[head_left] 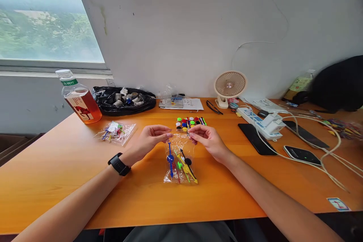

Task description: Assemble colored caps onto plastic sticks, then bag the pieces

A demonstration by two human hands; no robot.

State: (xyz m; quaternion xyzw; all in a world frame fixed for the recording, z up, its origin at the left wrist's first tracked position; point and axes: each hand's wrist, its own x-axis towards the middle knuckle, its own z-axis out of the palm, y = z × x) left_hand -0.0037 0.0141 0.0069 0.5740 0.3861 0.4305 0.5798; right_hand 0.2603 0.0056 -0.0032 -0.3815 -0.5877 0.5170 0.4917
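A clear plastic bag [179, 164] hangs or lies in front of me on the wooden table, with several coloured plastic arrow spinners inside: blue, red, green, yellow and black. My left hand [153, 138] pinches its upper left corner, a black watch on that wrist. At the upper right corner, my right hand [208, 140] pinches the bag between thumb and fingers. Just beyond my fingers lie several small coloured discs and arrows [190, 123], partly behind my right hand. Another clear bag of coloured pieces [117, 132] lies to the left of my left hand.
A tea bottle [81, 98] and a black plastic bag of grey pieces [124, 102] stand at the back left. Behind are papers [193, 104], glasses [214, 107] and a small fan [230, 85]. A power strip [258, 123], cables and phones [302, 155] occupy the right.
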